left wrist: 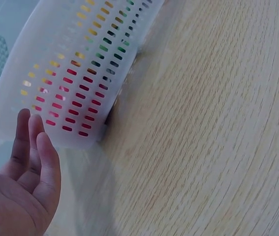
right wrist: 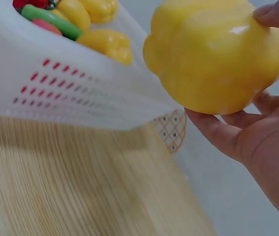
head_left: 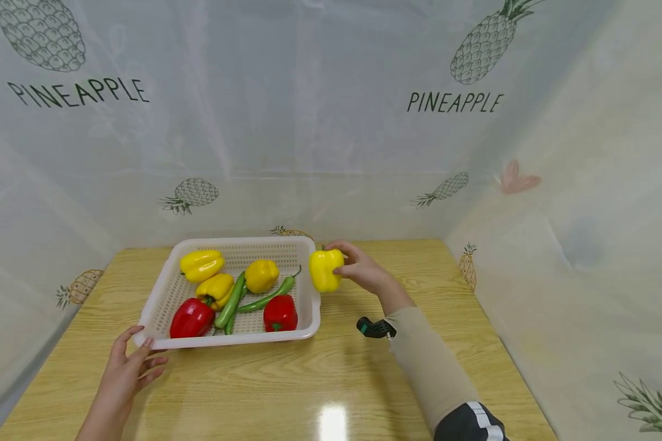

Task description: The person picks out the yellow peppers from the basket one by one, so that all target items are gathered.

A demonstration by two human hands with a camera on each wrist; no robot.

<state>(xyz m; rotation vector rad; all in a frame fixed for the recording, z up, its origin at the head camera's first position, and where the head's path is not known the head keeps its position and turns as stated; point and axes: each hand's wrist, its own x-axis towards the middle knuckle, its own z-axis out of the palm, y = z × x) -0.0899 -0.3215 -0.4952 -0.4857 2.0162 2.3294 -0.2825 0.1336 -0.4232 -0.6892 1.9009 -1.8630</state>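
My right hand [head_left: 364, 269] holds a yellow bell pepper [head_left: 325, 271] between thumb and fingers. The pepper is raised off the table beside the right rim of a white plastic basket [head_left: 315, 306]. At the basket's near left corner, my left hand [head_left: 124, 370] pinches the rim with thumb and a finger; its other fingers [left wrist: 49, 167] stretch out below the rim, apart from the wall. Inside lie several more yellow bell peppers [head_left: 201, 265], a red bell pepper [head_left: 192, 318] at the left, another red bell pepper [head_left: 280, 313] at the right, and green chili peppers [head_left: 267, 300] between.
The basket stands on a wood-grain table [head_left: 265, 392], toward its back edge. A pale curtain [head_left: 309, 141] printed with pineapples hangs behind and at both sides. A small black device [head_left: 376, 327] sits at my right wrist, by the sleeve [head_left: 430, 361].
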